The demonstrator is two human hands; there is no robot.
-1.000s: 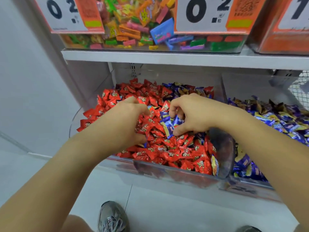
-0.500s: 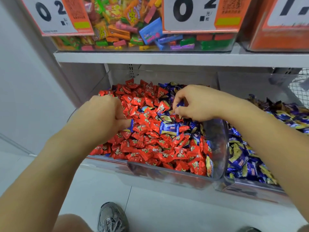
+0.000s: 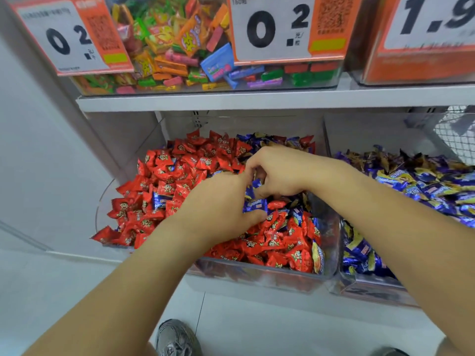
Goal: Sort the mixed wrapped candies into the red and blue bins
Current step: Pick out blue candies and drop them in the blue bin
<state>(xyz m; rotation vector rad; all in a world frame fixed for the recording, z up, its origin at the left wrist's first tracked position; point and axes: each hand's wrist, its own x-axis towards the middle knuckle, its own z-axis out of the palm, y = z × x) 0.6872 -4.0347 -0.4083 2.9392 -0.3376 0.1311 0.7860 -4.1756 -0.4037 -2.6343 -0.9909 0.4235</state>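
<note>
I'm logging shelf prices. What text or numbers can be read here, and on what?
"0.2" on the left price card of the mixed-sweets bin.
"0.2" with "元", on the middle price card.
"1.9", cut off at the frame's edge, on the right orange card.
Candy wrapper print, QR codes and small card lines: too blurred to read.

Two hands are meeting over a clear bin [image 3: 270, 277] full of red candies [image 3: 164, 176]. The left hand [image 3: 221, 209] is pinching a blue candy [image 3: 255, 205] between its thumb and fingers. The right hand [image 3: 280, 173] is curling its fingers around more blue wrappers right next to it. A few blue ones are lying mixed in with the red. Another bin [image 3: 370, 291] on the right is holding blue and gold candies [image 3: 421, 181]. A gray shoe [image 3: 174, 337] is standing on the floor below.
</note>
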